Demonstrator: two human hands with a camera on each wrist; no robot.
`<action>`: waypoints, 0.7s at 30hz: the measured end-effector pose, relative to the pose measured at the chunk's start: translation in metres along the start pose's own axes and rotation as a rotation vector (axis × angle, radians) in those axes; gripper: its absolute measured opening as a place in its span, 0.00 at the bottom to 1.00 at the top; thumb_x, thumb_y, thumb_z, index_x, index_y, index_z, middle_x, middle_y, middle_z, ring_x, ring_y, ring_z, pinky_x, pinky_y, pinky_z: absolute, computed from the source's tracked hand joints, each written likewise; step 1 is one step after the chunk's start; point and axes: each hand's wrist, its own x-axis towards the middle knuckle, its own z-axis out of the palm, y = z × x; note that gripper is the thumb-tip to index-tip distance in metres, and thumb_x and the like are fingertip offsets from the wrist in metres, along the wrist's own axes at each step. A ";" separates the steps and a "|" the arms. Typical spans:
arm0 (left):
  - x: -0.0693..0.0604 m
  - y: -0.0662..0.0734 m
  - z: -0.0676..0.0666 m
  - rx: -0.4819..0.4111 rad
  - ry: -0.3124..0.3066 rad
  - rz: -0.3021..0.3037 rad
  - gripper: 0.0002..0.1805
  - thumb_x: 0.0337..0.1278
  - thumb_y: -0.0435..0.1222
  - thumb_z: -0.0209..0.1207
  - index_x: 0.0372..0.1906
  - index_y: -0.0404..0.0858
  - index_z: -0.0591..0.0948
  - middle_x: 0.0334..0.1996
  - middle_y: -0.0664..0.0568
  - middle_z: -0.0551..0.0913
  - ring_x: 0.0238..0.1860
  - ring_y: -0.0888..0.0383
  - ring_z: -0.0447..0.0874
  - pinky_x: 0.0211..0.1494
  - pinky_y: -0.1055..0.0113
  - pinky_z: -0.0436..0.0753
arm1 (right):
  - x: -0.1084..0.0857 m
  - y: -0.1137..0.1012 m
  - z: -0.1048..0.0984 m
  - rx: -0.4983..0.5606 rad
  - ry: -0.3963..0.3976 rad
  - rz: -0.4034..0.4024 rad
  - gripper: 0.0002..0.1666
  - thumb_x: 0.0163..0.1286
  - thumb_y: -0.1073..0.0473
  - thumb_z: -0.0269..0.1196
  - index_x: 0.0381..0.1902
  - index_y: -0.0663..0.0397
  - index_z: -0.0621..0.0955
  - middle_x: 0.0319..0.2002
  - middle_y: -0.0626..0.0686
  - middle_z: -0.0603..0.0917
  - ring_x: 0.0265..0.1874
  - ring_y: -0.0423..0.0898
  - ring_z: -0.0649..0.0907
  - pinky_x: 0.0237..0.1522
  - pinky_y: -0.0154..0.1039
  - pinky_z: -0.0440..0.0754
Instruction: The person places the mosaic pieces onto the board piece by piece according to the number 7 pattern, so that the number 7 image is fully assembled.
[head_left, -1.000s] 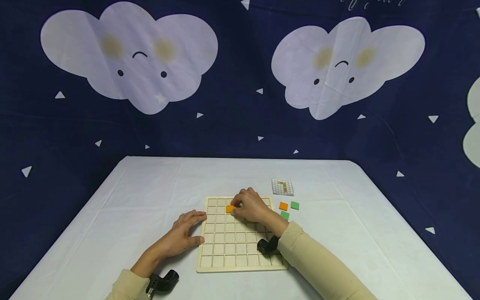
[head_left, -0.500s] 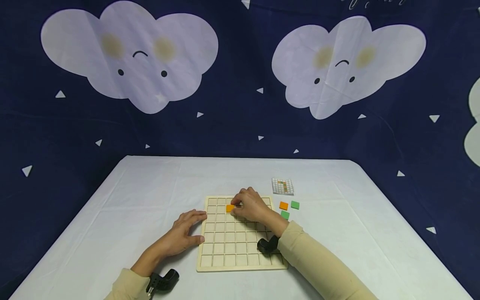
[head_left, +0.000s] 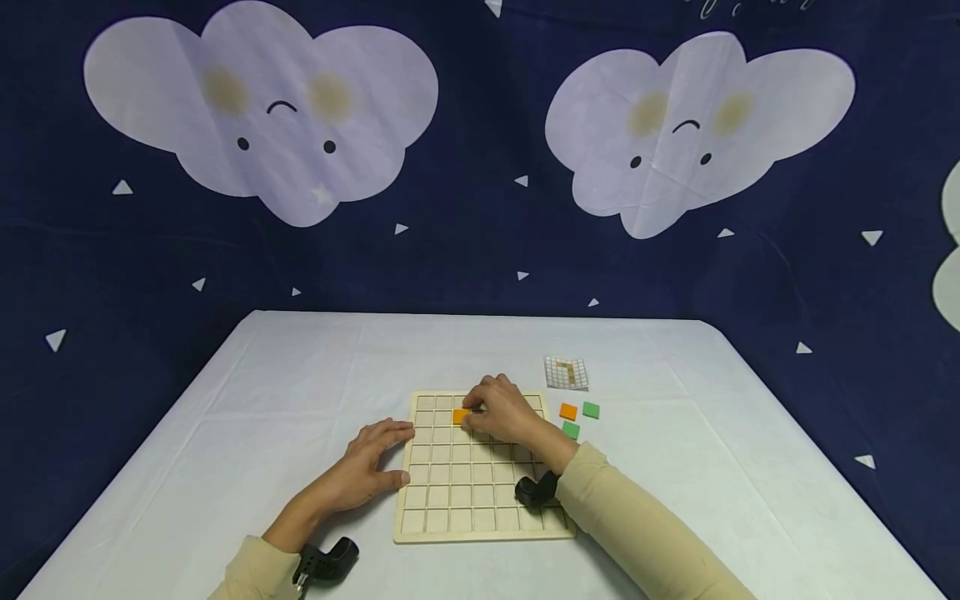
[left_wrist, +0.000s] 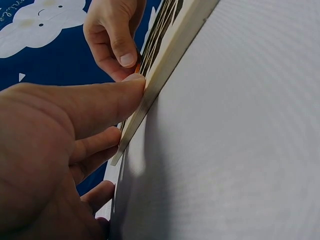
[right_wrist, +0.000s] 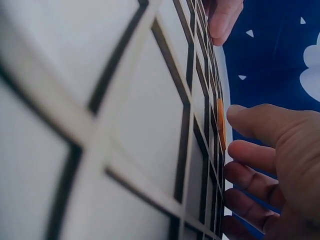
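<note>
Backdrop script [left_wrist: 12,11] cropped; left fingers [head_left: 392,430] spread against board [head_left: 438,475]; right fingers [right_wrist: 256,156] by orange tile [head_left: 458,417], grip unclear.

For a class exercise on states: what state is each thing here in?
Wooden grid board: flat
Held orange tile: on board, seating unclear
Loose orange tile: flat, off board
Far green tile: flat, off board
Near green tile: flat, off board
Pattern card: pattern side up
White tablecloth: creased
Cloud-print backdrop: hanging
Left hand: fingers spread, touching board
Right hand: fingers curled, pinching held tile
</note>
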 end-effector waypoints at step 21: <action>0.000 0.001 0.000 0.012 0.003 0.005 0.34 0.50 0.40 0.66 0.63 0.35 0.71 0.68 0.45 0.65 0.71 0.40 0.52 0.68 0.36 0.48 | -0.007 -0.010 -0.017 0.053 0.037 0.076 0.18 0.61 0.51 0.65 0.47 0.52 0.83 0.43 0.50 0.79 0.42 0.47 0.72 0.45 0.43 0.72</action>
